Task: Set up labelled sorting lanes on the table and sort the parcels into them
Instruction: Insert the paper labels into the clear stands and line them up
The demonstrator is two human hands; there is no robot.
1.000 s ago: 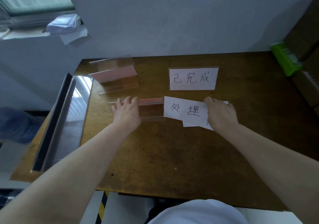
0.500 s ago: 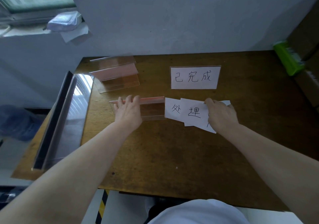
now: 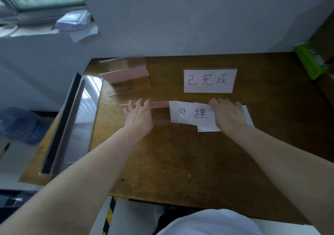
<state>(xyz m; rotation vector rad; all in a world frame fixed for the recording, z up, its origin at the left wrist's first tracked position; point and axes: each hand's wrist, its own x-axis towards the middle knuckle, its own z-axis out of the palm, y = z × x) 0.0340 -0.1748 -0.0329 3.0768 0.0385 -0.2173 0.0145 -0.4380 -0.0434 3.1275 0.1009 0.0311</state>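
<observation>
A clear acrylic sign holder [image 3: 160, 112] stands on the brown table [image 3: 180, 158] in front of me. My left hand [image 3: 139, 115] grips its left part, fingers curled over the top edge. My right hand [image 3: 228, 115] holds a white handwritten label [image 3: 191, 112], whose left end reaches into the holder's right side. Another white sheet [image 3: 247, 116] lies under that hand. A filled holder with a handwritten label [image 3: 209, 80] stands farther back.
Two empty acrylic holders [image 3: 124, 80] are stacked at the back left. A long glossy panel [image 3: 72, 119] lies along the table's left edge. A green packet [image 3: 310, 60] sits at the back right beside cardboard boxes. A wrapped parcel [image 3: 73, 20] rests on the window ledge.
The label has slid left, its left end now inside the holder's right side. My left hand stays on the holder.
</observation>
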